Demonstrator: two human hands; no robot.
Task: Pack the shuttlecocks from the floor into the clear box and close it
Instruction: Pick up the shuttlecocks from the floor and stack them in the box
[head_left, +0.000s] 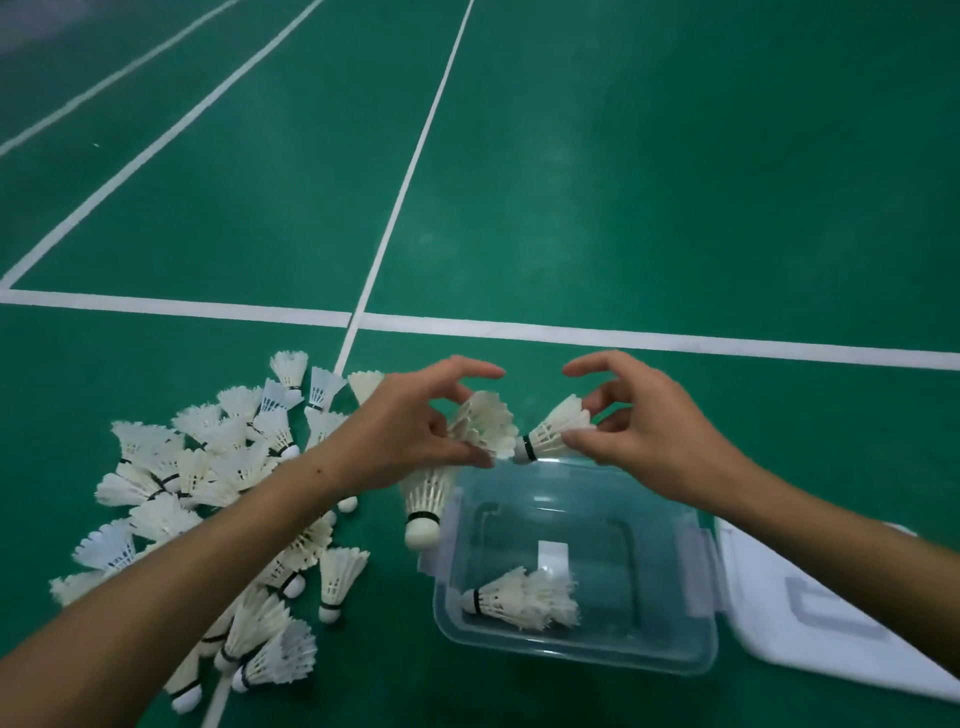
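The green court floor (675, 182) carried a big pile of shuttlecocks (208, 493) on the left and the clear box (571, 644) just beside it, open, with few shuttlecocks inside. Above its far rim, the left hand (410, 431) gripped a stacked pair of shuttlecocks (441, 467), cork down. The right hand (644, 431) pinched one shuttlecock (556, 431), its cork pointing left toward that stack.

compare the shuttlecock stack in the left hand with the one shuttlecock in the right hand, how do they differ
The left hand grips a nested stack of several shuttlecocks, cork hanging down beside the clear box. The right hand pinches a single shuttlecock by its feathers, lying sideways with its cork pointing left toward the stack's open end. The stack is visibly longer. Both are white and feathered, with a black band by the cork.
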